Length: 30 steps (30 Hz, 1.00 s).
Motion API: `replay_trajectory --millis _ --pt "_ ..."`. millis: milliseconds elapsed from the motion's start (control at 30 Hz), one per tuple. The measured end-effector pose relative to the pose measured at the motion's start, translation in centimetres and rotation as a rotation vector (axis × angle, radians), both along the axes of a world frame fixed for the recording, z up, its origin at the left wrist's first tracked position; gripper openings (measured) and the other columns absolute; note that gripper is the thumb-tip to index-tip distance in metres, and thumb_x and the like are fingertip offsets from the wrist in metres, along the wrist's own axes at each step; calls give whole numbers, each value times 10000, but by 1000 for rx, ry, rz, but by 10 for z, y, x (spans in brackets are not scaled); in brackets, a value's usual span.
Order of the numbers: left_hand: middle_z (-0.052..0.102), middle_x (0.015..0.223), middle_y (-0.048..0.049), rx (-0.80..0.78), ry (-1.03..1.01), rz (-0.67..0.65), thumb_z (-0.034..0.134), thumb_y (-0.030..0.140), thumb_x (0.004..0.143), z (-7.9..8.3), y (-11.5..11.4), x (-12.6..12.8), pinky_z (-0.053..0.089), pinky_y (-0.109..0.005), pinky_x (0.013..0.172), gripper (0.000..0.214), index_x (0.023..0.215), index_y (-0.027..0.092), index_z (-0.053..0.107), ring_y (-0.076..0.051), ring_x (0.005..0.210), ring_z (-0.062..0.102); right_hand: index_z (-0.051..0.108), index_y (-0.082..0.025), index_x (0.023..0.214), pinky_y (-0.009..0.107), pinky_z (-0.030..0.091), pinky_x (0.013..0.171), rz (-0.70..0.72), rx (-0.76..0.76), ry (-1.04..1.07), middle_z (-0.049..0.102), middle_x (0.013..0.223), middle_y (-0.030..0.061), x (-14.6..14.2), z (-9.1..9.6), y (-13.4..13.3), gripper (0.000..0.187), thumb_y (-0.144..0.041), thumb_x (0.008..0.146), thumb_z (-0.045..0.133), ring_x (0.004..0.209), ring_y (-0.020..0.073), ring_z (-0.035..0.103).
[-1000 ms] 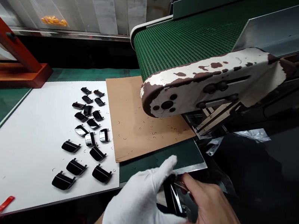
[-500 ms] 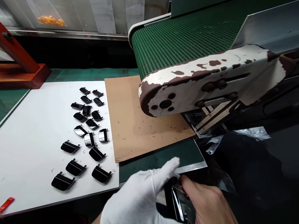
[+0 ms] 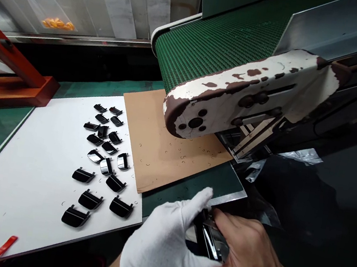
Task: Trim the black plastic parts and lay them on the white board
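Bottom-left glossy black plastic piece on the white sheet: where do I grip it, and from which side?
Pinch its two short ends, I'd judge, coming from above on the near side. The glossy black plastic piece lies flat on the white sheet, its tabs along the far edge, and nothing crowds its near edge. That spares the shiny top.

1. Green mesh conveyor belt [image 3: 219,45] at one o'clock, its chipped white-and-brown end housing [image 3: 249,88] jutting toward center.
2. Brown cardboard sheet [image 3: 167,163] — just below center.
3. White board [image 3: 27,164] — eight o'clock.
4. Red wooden stand [image 3: 9,91] at ten o'clock.
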State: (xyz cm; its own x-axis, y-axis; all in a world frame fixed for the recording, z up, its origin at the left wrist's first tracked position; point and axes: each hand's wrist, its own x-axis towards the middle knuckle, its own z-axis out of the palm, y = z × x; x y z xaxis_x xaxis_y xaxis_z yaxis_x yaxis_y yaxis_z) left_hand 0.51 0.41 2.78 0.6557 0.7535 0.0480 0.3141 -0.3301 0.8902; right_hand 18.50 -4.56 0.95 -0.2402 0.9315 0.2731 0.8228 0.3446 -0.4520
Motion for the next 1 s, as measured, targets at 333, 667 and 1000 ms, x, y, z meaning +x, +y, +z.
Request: replay_trajectory --millis 333,667,1000 --pt "721 957 -34 -51 -13 1 790 374 696 1 1 1 552 -290 779 831 1414 177 424 -215 837 703 592 -162 626 303 340 425 3 110 -18 563 476 32 -2 -2 1 858 -792 838 49 405 162 560" --pt "741 955 -46 -148 -26 7 806 386 670 1 -1 3 557 -343 813 838 1401 183 452 -257 850 709 572 -179 605 303 330 417 12 102 -31 562 466 29 -2 -5 -1 841 -777 848 33 393 161 554" --pt "721 1023 -71 -210 46 23 816 446 638 -11 -1 3 543 -383 899 921 1437 215 422 -263 904 698 599 -152 615 299 334 397 31 77 -78 571 458 49 1 -12 0 882 -747 866 -2 382 170 558"
